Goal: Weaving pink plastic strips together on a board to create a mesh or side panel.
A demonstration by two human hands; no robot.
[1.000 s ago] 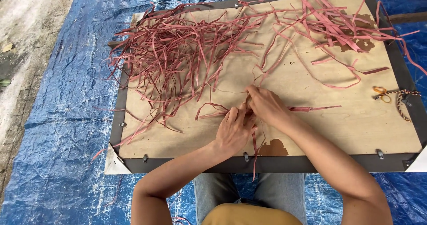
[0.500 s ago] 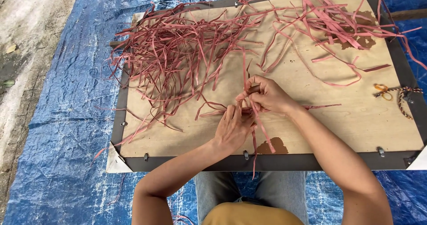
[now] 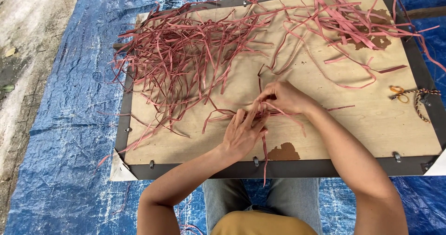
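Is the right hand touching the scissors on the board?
Apart. The head view shows the right hand on the pink strips at the middle of the board, while the scissors lie near the right edge, with bare wood between them.

Bare board lies open on the desk [image 3: 371,123] to the right of the right hand [image 3: 285,98], as far as the orange-handled scissors [image 3: 397,93] and braided cord [image 3: 422,105] near the right edge. The near left corner is mostly free too. A dense tangle of pink strips [image 3: 181,63] blocks the far left, and a looser heap [image 3: 348,21] crowds the far right. Loose strands cross the board just left of the left hand [image 3: 241,135].
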